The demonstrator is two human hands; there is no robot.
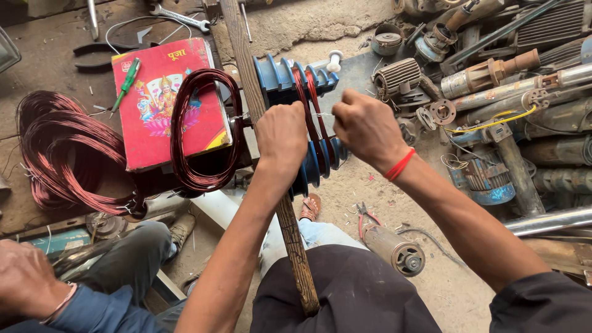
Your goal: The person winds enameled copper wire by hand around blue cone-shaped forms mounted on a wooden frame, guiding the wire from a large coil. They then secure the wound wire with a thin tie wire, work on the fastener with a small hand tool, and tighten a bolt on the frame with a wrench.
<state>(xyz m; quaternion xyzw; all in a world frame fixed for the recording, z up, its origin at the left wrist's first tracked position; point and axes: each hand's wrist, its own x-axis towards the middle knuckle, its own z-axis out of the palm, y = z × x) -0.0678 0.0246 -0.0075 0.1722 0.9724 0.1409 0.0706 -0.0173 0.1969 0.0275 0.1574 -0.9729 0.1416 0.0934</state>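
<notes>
At centre frame, left hand [282, 137] fisted shut around the wooden bar [290, 228] where it crosses the blue stepped former [311, 117], knuckles up, grip closed on the wood. Right hand [365, 128] just beside it, fingers curled tight, pinching a thin white tie [322, 115] at the former's edge; red thread band [399, 165] on that wrist. Copper winding [311, 120] lying in the former's grooves, between the two hands and touching both, running from the upper steps down past the knuckles.

Left of the fist, a finished loop of copper coil [203, 129] hung over the same bar, resting against a red printed box [163, 102] with a green screwdriver [126, 83] on top. Farther left, more loose coils [68, 154] heaped on the floor. Spanner [179, 16] lying beyond the box.

Right of the hands, a pile of old motor parts and rusty shafts [493, 80]. Below, red-handled pliers [365, 217] on the sandy ground beside a small rotor [394, 250].

Bottom left, another person's hand [24, 277] and blue sleeve, well apart from the winding.
</notes>
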